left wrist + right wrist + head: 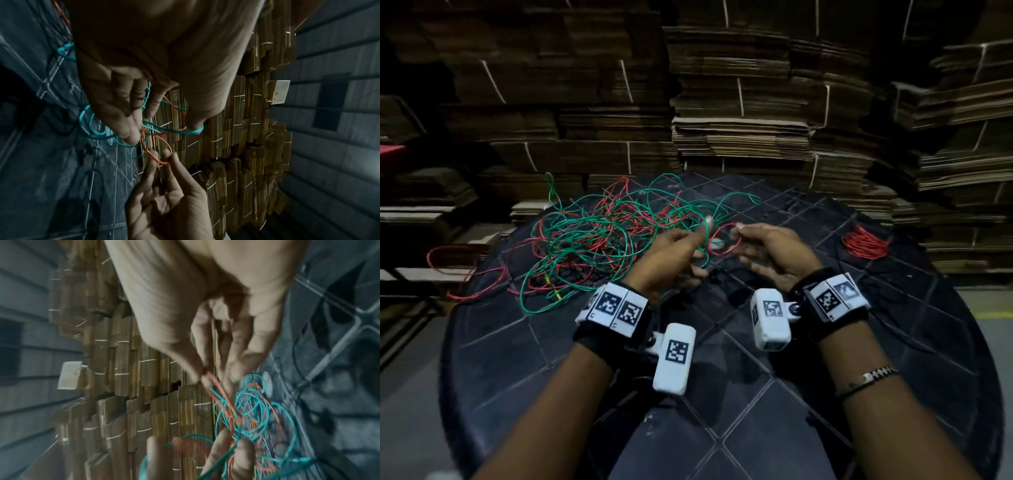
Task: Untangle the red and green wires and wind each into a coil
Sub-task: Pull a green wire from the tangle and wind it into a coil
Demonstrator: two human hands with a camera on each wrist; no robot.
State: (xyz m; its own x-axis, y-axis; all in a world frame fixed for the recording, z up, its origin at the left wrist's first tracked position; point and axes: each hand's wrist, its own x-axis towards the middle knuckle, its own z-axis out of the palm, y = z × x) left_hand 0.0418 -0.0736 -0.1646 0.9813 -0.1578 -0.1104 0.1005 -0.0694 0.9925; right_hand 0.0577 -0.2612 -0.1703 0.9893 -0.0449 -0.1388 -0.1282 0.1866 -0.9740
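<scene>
A loose tangle (599,233) of red and green wire lies at the far left of the dark round table (722,411). Just right of it my left hand (688,248) is raised, thumb up. Its thumb and curled fingers (127,123) hook strands of green wire (179,131). My right hand (743,233) faces it and pinches a small loop of red wire (736,245) between thumb and forefinger. The right wrist view shows that pinch (203,371), and red wire (218,389) running down into the blurred tangle (252,415).
A wound red coil (864,243) lies at the table's right side, near thin black cables (876,308). One red strand (448,267) hangs over the left edge. Strapped stacks of flattened cardboard (739,102) stand close behind the table.
</scene>
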